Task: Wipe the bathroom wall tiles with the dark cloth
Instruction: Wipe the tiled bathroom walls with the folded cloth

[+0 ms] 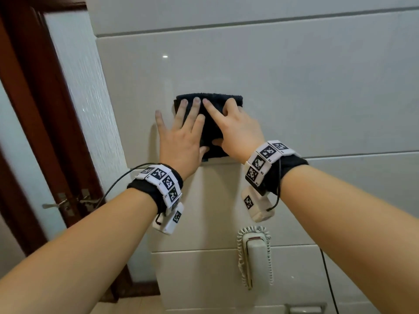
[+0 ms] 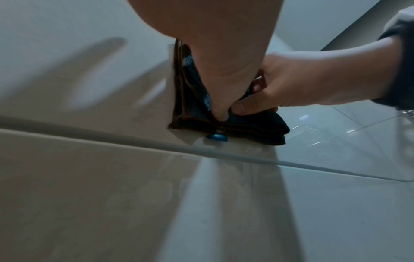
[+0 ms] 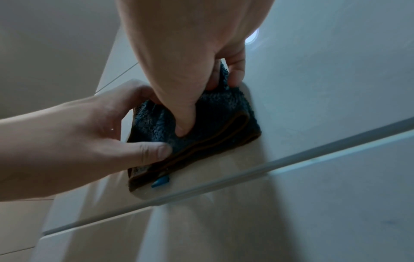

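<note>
Fingers [image 1: 191,114] of my left hand [image 1: 181,141] lie straight and spread, pressing flat on the dark cloth [image 1: 213,125], with the little finger off the cloth's left edge and touching the wall tiles [image 1: 317,87] directly. My right hand [image 1: 240,130] sits just beside it on the cloth's right half: the index finger is stretched out straight over the fabric, while the other fingers curl round the cloth's right edge and the thumb presses into its lower part, so that hand grips the cloth. From the right wrist view I can see my two thumbs both digging into the cloth [image 3: 224,113], close together, and the cloth folded into several layers with a brown stitched border. A small blue tab [image 3: 161,181] pokes out under its lower edge. I see the cloth held flat against a pale glossy tile, its lower edge just above a horizontal grout line [image 1: 362,153]. Below my wrists a wall phone [image 1: 255,257] with a coiled cord hangs on the tiles. To the left stands a brown-framed door [image 1: 74,87] with frosted glass and a metal handle [image 1: 59,203].
</note>
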The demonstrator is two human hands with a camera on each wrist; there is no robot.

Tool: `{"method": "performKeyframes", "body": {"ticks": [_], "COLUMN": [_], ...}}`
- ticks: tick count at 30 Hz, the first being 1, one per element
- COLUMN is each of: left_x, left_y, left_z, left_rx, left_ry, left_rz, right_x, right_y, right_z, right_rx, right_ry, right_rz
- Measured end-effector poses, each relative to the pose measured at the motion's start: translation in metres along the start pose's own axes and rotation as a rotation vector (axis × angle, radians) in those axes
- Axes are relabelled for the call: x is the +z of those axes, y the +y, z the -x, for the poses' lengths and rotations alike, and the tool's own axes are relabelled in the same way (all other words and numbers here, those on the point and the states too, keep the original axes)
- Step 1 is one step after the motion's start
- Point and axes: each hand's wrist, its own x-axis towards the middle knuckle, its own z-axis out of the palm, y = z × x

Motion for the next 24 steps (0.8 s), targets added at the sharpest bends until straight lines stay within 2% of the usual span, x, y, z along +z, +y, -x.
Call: {"method": "performKeyframes", "body": {"ticks": [13,24], "left_x": [-0.022,-0.035], "left_y": [0.145,0.257], "left_z": [-0.065,-0.102], "left_rx": [0.116,0.174], "left_ry": [0.018,0.025], "left_rz": [0.017,0.099], "right_x": [-0.030,-0.042], "right_y": [0.154,0.263], "right_z": [0.046,0.089], "right_rx": [0.107,0.199], "right_ry": [0.012,0.031], "right_rz": [0.019,0.062]}}
